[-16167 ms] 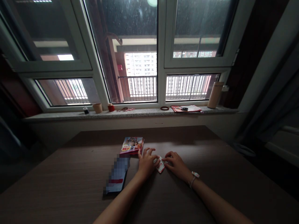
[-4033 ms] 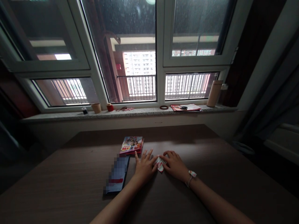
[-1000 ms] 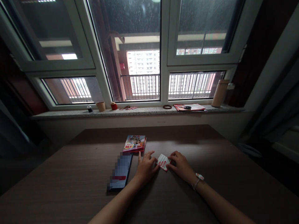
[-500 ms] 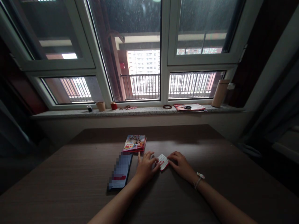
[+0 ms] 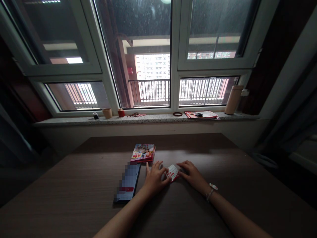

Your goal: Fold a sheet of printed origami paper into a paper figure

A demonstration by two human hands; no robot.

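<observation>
A small folded piece of white and red paper (image 5: pixel 172 172) lies on the dark wooden table (image 5: pixel 74 198) between my hands. My left hand (image 5: pixel 154 177) pinches its left edge with thumb and fingers, the other fingers spread on the table. My right hand (image 5: pixel 192 174), a bracelet at its wrist, presses the paper's right edge with curled fingers. A stack of colourful printed leaflets (image 5: pixel 143 152) lies just beyond my left hand. A dark phone (image 5: pixel 127 182) lies flat to the left of that hand.
A stone window sill (image 5: pixel 148 119) runs behind the table, bearing a small cup (image 5: pixel 107 113), a red pot (image 5: pixel 121 112), a ring (image 5: pixel 177 114), red papers with scissors (image 5: pixel 201 114) and a tall tan flask (image 5: pixel 233 99). Large windows rise above.
Over the last second the paper has been folded smaller and tilted slightly, with both hands staying on it. The view barely shifted.
</observation>
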